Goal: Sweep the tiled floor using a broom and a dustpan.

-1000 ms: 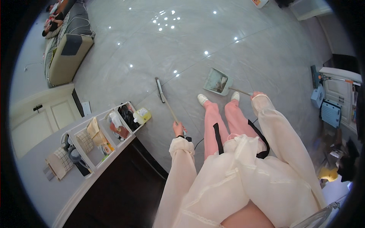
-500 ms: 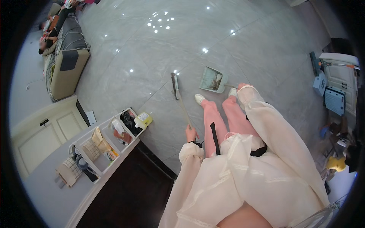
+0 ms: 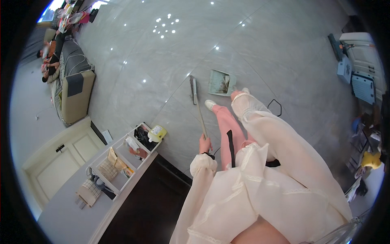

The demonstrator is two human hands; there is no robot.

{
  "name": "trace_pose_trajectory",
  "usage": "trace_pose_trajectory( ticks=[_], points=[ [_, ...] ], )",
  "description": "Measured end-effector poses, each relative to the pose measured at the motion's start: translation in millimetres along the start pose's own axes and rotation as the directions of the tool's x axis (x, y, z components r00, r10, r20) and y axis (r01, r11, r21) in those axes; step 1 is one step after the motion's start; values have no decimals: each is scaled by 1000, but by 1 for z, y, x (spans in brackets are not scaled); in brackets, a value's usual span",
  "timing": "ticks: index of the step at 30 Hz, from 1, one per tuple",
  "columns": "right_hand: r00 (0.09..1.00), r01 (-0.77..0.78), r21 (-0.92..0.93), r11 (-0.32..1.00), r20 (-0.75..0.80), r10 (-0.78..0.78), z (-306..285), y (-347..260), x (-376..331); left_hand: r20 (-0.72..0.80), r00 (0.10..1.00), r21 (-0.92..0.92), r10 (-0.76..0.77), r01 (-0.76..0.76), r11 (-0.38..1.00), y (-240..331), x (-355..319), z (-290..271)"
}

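Note:
My left hand (image 3: 205, 143) is closed around the pale handle of a broom (image 3: 201, 118), which slants up and away from me. Its narrow broom head (image 3: 193, 90), with dark bristles, rests on the grey tiled floor just left of the dustpan. The dustpan (image 3: 231, 84) is pale green and lies on the floor with dark dirt or fluff in it. Close behind it, my right hand (image 3: 236, 94) is closed at its handle, which my fingers and the sleeve cuff mostly hide.
Left of me stands a cabinet (image 3: 73, 211) holding a white organizer tray (image 3: 117, 188) and a yellow bottle (image 3: 157, 133). A beige sofa (image 3: 77, 99) is farther left, with people on it. Near my right leg lies a dark angular loop (image 3: 275, 107). Blue boxes (image 3: 362, 87) stand at far right.
The dustpan and my right hand have shifted left, and the broom head has come nearer the pan. My right leg is now mostly behind my sleeve. The whole view has turned slightly.

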State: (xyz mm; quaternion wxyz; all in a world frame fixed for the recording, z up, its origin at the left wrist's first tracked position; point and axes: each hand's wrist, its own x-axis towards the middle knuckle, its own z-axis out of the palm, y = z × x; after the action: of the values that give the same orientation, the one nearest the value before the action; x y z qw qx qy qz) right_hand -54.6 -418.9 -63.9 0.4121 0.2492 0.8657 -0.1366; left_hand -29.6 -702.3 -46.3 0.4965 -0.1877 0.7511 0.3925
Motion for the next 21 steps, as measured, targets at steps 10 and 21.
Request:
trace_pose_trajectory(
  ticks=[10,21],
  points=[
    [982,173,-8,985,-68,-173,-27,12,-43,83,989,212,-126,106,972,3,-44,23],
    [995,99,35,994,11,-99,-23,6,-42,64,994,121,-93,85,989,12,-80,-84]
  ],
)
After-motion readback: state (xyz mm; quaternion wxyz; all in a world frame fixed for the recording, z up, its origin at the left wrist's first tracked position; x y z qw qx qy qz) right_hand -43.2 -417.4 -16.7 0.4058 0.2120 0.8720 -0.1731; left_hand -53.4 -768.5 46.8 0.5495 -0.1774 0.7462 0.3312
